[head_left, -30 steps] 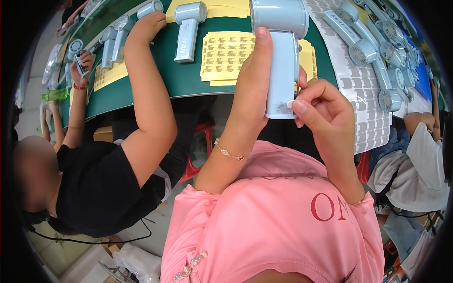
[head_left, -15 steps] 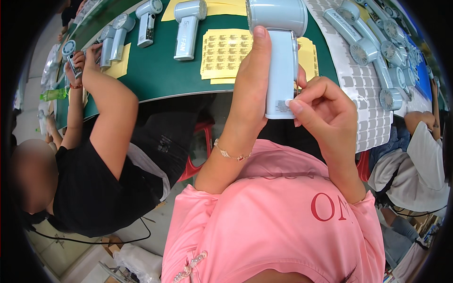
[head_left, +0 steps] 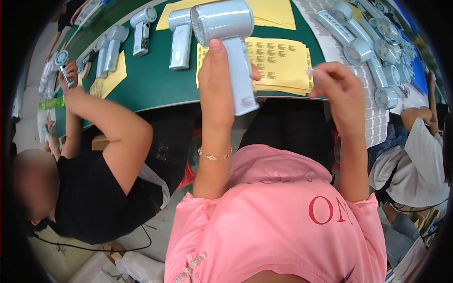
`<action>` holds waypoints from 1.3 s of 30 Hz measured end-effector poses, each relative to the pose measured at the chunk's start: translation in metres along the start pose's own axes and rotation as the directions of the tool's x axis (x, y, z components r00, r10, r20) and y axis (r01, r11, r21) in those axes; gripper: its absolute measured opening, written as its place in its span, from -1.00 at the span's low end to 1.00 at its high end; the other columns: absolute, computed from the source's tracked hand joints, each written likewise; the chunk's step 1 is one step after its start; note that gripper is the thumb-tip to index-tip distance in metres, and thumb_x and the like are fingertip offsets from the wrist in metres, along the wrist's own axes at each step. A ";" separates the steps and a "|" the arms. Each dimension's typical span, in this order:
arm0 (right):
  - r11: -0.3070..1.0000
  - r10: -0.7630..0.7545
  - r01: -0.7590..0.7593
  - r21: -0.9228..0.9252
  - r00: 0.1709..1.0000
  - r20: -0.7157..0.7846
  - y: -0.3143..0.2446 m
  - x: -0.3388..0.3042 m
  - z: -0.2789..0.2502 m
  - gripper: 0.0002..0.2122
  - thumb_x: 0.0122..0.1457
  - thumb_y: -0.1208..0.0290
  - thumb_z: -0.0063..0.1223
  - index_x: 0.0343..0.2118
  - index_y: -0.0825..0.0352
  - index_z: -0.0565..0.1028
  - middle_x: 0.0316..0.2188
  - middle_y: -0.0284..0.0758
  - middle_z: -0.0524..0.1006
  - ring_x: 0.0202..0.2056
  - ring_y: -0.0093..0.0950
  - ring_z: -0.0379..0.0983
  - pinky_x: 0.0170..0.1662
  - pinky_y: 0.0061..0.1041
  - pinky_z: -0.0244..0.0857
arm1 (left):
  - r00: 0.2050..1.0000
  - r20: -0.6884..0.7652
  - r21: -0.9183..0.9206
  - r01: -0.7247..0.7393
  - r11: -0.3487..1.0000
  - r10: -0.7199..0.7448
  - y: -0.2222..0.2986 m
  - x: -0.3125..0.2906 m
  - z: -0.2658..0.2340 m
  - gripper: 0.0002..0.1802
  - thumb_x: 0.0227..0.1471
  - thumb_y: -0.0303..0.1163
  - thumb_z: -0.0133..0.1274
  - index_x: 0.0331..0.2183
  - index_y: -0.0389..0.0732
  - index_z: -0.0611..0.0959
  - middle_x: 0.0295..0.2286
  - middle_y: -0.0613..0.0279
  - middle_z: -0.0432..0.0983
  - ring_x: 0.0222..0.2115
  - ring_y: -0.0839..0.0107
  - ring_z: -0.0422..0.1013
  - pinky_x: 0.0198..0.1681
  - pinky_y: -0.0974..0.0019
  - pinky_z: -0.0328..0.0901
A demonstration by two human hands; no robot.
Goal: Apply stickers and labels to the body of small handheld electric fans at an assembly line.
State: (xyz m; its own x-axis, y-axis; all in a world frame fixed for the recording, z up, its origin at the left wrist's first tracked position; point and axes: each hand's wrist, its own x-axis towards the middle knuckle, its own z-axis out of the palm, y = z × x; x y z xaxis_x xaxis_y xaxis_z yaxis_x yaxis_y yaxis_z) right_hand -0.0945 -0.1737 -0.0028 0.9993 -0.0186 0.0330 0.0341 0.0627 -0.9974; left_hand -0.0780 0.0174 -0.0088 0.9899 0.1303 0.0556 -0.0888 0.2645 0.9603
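My left hand (head_left: 214,89) is wrapped around the handle of a light-blue handheld fan (head_left: 239,70), its thumb just under the round head. The fan tilts slightly, its grille facing left, and a small printed patch shows low on the handle. To the right, my right hand (head_left: 340,92) is apart from the fan, over the table's near edge, with thumb and fingers drawn together. A small whitish spot shows at its fingertips; I cannot tell whether it is a nail or a held piece. Yellow sheets of small printed labels (head_left: 281,63) lie behind and between my hands.
More light-blue fans (head_left: 180,40) stand on the green table (head_left: 163,85) at left. Several fans (head_left: 358,52) are piled at right on a grey-and-white patterned sheet (head_left: 373,125). At left a person in black (head_left: 94,198) holds a fan; another person (head_left: 408,160) sits at right.
My left hand has moved left with the fan, which now tilts and has turned its grille into sight. My right hand has left the bottom of the handle and moved right and up.
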 end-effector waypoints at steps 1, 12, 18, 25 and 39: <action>0.999 0.037 -0.035 -0.028 0.998 0.042 0.009 0.005 0.001 -0.88 0.04 0.51 0.07 -0.39 0.45 0.46 -0.52 -0.35 0.47 -0.58 -0.65 0.37 -0.49 -0.73 0.25 | 1.000 -0.018 0.063 0.013 0.998 -0.012 -0.005 0.006 -0.002 -0.44 0.14 0.07 -0.31 -0.39 -0.28 0.46 -0.65 0.15 0.45 -0.62 0.48 0.38 -0.50 0.47 0.25; 0.824 -0.021 0.042 -0.565 0.999 0.044 0.037 0.023 0.027 -0.91 -0.03 0.54 0.11 -0.51 0.45 0.46 -0.55 -0.48 0.36 -0.57 -0.76 0.20 -0.51 -0.75 0.11 | 0.995 -0.052 0.822 -0.005 0.570 0.084 -0.028 0.023 -0.008 -0.46 0.06 0.03 -0.18 -0.40 -0.33 0.51 -0.57 -0.08 0.42 -0.50 0.01 0.38 -0.41 0.05 0.24; 0.730 -0.125 0.134 -0.670 0.990 0.062 0.043 0.026 0.032 -0.93 -0.08 0.56 0.11 -0.52 0.41 0.45 -0.58 -0.36 0.38 -0.60 -0.63 0.25 -0.51 -0.65 0.16 | 0.993 -0.032 0.812 -0.039 0.582 0.112 -0.028 0.021 -0.007 -0.48 0.05 0.01 -0.14 -0.35 -0.33 0.51 -0.57 -0.09 0.41 -0.51 -0.02 0.37 -0.44 0.03 0.24; 0.561 -0.276 0.222 -0.798 0.958 0.072 0.032 0.023 0.040 -0.79 -0.05 0.53 0.04 -0.30 0.33 0.34 -0.38 -0.19 0.34 -0.35 -0.17 0.38 -0.32 -0.28 0.28 | 0.989 0.012 0.874 -0.082 0.479 0.148 -0.030 0.023 -0.002 -0.50 0.06 0.00 -0.15 -0.35 -0.32 0.50 -0.55 -0.09 0.42 -0.48 -0.03 0.36 -0.40 0.03 0.23; 0.528 -0.181 0.209 -0.823 0.975 0.131 0.020 0.014 -0.097 -0.88 -0.05 0.62 0.03 -0.39 0.41 0.42 -0.46 -0.23 0.36 -0.46 -0.35 0.31 -0.36 -0.47 0.20 | 0.871 0.388 -0.500 0.473 0.726 -0.301 -0.023 0.012 0.022 -0.33 0.11 0.16 -0.39 -0.26 -0.32 0.45 -0.63 0.17 0.39 -0.64 0.51 0.33 -0.63 0.47 0.27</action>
State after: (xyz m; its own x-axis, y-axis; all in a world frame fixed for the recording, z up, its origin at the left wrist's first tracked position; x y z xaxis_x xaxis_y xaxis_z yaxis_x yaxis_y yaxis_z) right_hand -0.0820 -0.2699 -0.0283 0.9699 0.1011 0.2215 0.2132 -0.7919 -0.5722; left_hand -0.0613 -0.0076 -0.0239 0.9320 -0.3366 -0.1347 0.3487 0.7310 0.5866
